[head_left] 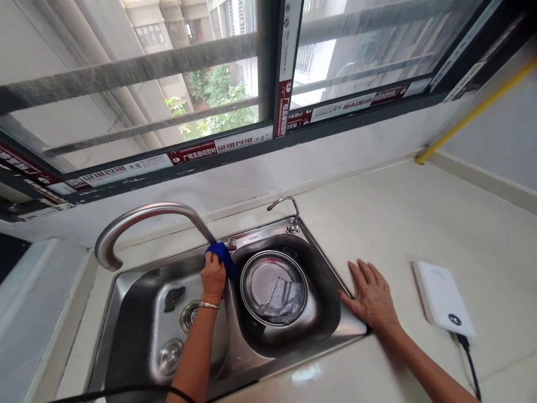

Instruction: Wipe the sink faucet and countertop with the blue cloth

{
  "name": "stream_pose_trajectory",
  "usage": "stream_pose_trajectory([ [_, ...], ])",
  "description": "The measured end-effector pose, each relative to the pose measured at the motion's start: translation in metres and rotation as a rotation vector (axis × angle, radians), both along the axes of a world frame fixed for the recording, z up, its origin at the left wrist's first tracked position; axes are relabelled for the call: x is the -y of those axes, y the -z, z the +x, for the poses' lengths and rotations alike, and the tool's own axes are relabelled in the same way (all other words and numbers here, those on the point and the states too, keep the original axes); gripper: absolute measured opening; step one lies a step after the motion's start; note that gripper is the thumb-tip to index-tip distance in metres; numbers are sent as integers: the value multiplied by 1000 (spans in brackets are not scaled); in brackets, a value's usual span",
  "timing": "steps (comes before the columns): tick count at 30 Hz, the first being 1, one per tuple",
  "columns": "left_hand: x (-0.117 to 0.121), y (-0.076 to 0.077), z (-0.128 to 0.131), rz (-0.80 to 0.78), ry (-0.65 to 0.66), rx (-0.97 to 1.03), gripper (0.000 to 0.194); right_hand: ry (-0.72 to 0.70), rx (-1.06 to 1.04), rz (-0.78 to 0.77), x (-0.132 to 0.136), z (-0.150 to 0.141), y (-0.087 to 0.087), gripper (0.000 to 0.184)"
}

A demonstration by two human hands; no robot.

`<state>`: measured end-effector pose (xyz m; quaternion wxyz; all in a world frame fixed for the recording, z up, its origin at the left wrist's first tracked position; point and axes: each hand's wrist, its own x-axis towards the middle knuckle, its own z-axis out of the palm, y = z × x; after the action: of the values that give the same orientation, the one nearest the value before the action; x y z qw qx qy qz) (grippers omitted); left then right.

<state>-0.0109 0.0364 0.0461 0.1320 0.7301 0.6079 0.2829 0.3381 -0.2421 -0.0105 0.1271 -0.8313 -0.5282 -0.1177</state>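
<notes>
My left hand (213,275) is closed around a blue cloth (222,256) and presses it against the base of the big curved steel tap (142,217), on the divider of the double sink (126,285). A bracelet sits on that wrist. My right hand (372,295) lies flat with fingers spread on the pale countertop, touching the sink's right rim. The right basin holds a round steel strainer basket (268,277) with a grey cloth (283,302) lying in it.
A small second tap (289,211) stands at the sink's back edge. A white flat device (443,299) with a black cable lies on the countertop (419,224) to the right. Behind is a window with bars. A yellow pipe (470,115) runs along the right wall.
</notes>
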Motion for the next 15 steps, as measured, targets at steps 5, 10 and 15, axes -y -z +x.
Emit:
stream_pose_trajectory([
  [5,9,7,-27,-71,-217,467,44,-7,8,17,0,2,4,79],
  [10,-2,5,-26,-222,-249,857,56,-15,16,10,0,3,5,80],
  [15,-21,7,-5,-371,-230,1181,47,-10,42,0,0,3,6,74],
])
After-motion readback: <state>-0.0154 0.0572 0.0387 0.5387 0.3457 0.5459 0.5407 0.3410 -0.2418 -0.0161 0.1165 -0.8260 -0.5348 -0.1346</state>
